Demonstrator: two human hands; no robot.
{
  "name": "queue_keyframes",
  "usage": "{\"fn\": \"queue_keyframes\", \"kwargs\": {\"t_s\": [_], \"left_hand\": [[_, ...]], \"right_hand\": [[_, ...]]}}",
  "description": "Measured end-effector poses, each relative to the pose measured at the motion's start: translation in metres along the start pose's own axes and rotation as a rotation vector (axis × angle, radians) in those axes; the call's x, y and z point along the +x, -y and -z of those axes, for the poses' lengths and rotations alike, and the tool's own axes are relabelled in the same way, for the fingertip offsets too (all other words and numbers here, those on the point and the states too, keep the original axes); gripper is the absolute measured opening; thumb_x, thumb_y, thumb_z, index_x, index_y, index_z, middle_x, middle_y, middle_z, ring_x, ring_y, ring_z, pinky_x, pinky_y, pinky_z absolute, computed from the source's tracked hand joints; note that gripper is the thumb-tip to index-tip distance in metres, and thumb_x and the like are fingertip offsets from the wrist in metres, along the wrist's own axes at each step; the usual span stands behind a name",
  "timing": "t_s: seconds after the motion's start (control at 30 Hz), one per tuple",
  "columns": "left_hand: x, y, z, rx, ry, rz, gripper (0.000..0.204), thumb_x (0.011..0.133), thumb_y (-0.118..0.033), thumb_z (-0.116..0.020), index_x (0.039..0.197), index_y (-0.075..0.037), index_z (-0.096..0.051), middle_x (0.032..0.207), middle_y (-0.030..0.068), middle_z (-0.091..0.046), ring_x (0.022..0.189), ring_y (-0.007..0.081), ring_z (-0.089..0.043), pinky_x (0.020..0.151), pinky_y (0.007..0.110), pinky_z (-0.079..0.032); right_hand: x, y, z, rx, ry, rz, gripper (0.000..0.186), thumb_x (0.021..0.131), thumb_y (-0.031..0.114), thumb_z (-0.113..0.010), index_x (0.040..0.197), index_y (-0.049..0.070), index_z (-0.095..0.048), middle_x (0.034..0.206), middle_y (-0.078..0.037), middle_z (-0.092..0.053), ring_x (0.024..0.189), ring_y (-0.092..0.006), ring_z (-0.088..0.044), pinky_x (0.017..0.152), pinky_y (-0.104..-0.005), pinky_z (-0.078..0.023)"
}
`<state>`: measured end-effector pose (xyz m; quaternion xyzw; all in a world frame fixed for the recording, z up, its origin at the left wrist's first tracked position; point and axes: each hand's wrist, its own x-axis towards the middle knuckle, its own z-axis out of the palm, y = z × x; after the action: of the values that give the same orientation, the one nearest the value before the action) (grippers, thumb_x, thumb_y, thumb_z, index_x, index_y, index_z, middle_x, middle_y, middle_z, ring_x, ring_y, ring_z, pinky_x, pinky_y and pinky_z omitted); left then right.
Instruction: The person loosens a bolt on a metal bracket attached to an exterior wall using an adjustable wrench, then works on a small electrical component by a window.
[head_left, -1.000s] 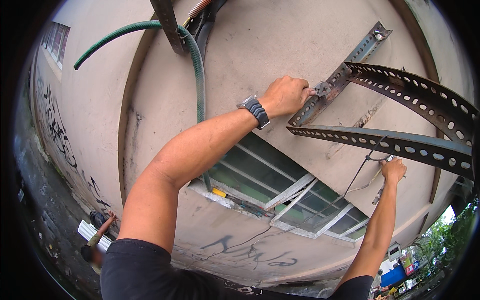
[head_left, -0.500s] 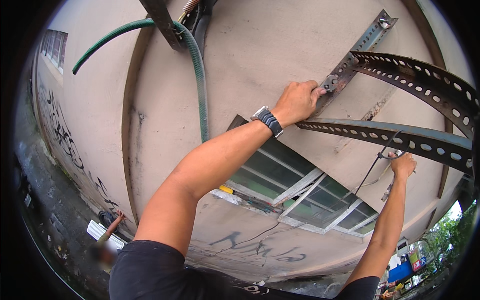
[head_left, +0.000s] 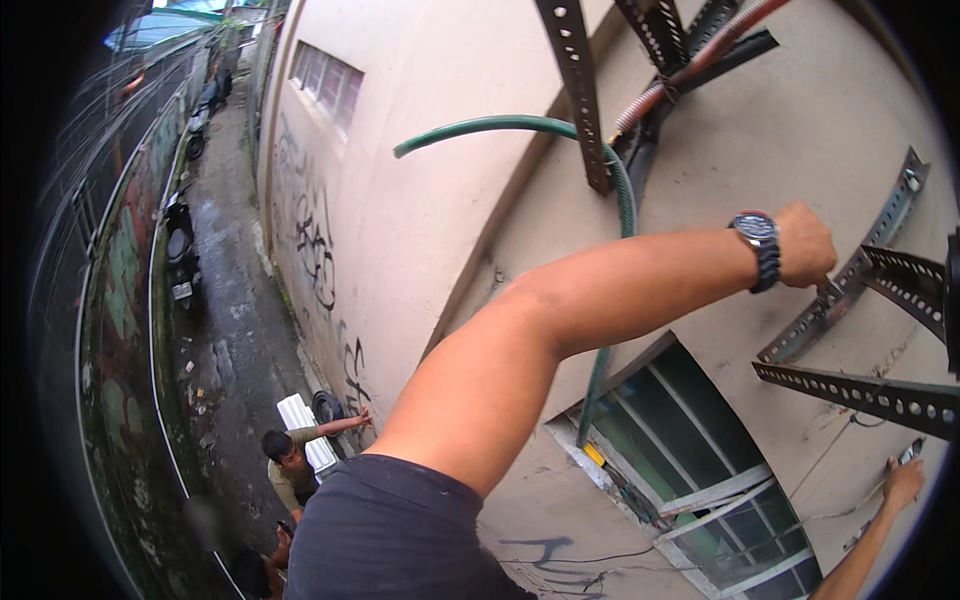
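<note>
My left hand (head_left: 805,245), with a watch on its wrist, is closed at the slotted metal bracket (head_left: 880,235) on the wall. A small adjustable wrench (head_left: 829,294) shows just below its fingers, against the bracket's upright strip; most of the handle is hidden in the fist. Lower at the right, my right hand (head_left: 903,483) is closed around a metal tool (head_left: 910,452). That tool's silvery end sticks out above the fingers, and its exact kind is unclear. Above this hand, a perforated angle bar (head_left: 865,392) juts out from the wall.
A green hose (head_left: 500,122) curves past another perforated bar (head_left: 580,95). Beneath the brackets is a louvred window (head_left: 700,430) with a yellow-handled item (head_left: 594,455) on its ledge. Far below, a person (head_left: 300,470) reaches toward the wall beside a white object (head_left: 300,420); a motorbike (head_left: 180,250) stands in the alley.
The view has swung left, showing more of the alley; hands and brackets now sit farther right in the picture. My left hand stays at the bracket with the wrench, and my right keeps its tool.
</note>
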<state>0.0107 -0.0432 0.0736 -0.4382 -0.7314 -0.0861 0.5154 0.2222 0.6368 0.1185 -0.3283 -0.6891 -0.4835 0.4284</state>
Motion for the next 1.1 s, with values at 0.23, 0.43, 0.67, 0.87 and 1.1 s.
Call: {"fn": "queue_keyframes", "kwargs": {"t_s": [0.23,0.43,0.67,0.87,1.1], "left_hand": [[-0.079,-0.004,-0.031,-0.647,-0.250,0.477,0.035,0.102,-0.032,-0.062,0.100,0.000,-0.076,0.068,0.0210,-0.067,0.059,0.0357,-0.064,0.058,0.045,-0.047],[-0.073,-0.039,-0.085,-0.751,-0.464,0.511,0.036,0.101,-0.033,-0.065,0.098,0.001,-0.075,0.066,0.0201,-0.067,0.053,0.0317,-0.062,0.056,0.042,-0.046],[-0.064,-0.055,-0.102,-0.823,-0.484,0.519,0.033,0.100,-0.031,-0.066,0.094,0.000,-0.075,0.068,0.0202,-0.068,0.056,0.0335,-0.064,0.056,0.041,-0.047],[-0.057,-0.049,-0.099,-0.776,-0.429,0.528,0.033,0.100,-0.032,-0.066,0.096,-0.001,-0.076,0.071,0.0204,-0.070,0.060,0.0356,-0.067,0.060,0.042,-0.051],[-0.051,-0.001,-0.063,-0.574,-0.208,0.424,0.033,0.100,-0.035,-0.065,0.106,-0.005,-0.079,0.086,0.0179,-0.076,0.079,0.0342,-0.072,0.071,0.045,-0.055]], "right_hand": [[-0.012,0.107,0.191,-0.107,0.282,-0.042,0.075,0.089,0.073,-0.058,0.120,0.005,-0.067,0.116,-0.012,-0.068,0.109,-0.0295,-0.067,0.094,-0.0420,-0.049],[-0.013,0.102,0.193,-0.146,0.291,-0.011,0.077,0.091,0.074,-0.054,0.119,0.004,-0.068,0.116,-0.014,-0.069,0.108,-0.0299,-0.068,0.094,-0.0440,-0.048],[-0.011,0.098,0.190,-0.155,0.319,0.026,0.081,0.092,0.075,-0.051,0.123,0.002,-0.067,0.119,-0.015,-0.068,0.109,-0.0301,-0.068,0.095,-0.0439,-0.048],[-0.014,0.098,0.183,-0.166,0.306,0.010,0.080,0.092,0.075,-0.052,0.123,0.002,-0.067,0.120,-0.015,-0.068,0.109,-0.0327,-0.068,0.095,-0.0452,-0.049],[-0.013,0.101,0.195,-0.138,0.315,0.000,0.079,0.092,0.074,-0.053,0.124,0.003,-0.067,0.120,-0.016,-0.068,0.109,-0.0336,-0.068,0.095,-0.0457,-0.049]]}}
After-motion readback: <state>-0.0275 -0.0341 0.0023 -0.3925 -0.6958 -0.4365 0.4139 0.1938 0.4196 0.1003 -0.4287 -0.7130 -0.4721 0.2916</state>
